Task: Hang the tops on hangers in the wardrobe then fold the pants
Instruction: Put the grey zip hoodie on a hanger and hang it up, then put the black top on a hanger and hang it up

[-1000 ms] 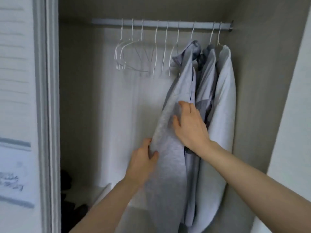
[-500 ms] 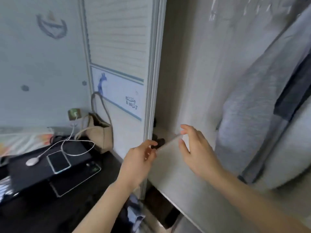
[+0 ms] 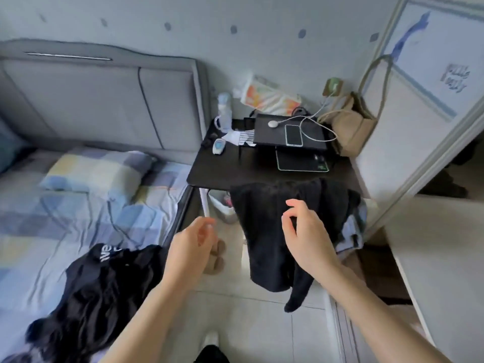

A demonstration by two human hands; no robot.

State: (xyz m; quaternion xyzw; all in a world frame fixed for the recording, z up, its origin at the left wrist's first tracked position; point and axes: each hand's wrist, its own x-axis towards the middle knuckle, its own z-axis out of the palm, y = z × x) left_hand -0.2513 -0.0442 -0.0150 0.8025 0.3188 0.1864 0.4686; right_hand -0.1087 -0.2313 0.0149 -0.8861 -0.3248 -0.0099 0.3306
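Note:
A black garment with white lettering [image 3: 104, 292] lies crumpled on the bed [image 3: 52, 210] at the lower left. Another black garment [image 3: 272, 231] hangs draped over what looks like a chair back in front of the desk, one sleeve or leg dangling low. My left hand [image 3: 191, 247] hovers over the floor between bed and chair, fingers loosely curled, holding nothing. My right hand [image 3: 303, 231] floats in front of the draped black garment, fingers relaxed and apart, not touching it. The wardrobe's door frame [image 3: 429, 158] shows at the right; its hanging rail is out of view.
A black desk [image 3: 222, 171] carries a laptop, a phone [image 3: 293, 134], a cable and small items. A beige tote bag [image 3: 351, 127] leans by the wardrobe door. Slippers [image 3: 216, 255] and a bin sit on the tiled floor. A white shelf [image 3: 440, 258] juts at right.
My view swung from the wardrobe's hung grey tops left and down to the bed and desk. Both hands let go of the grey top and now hang free.

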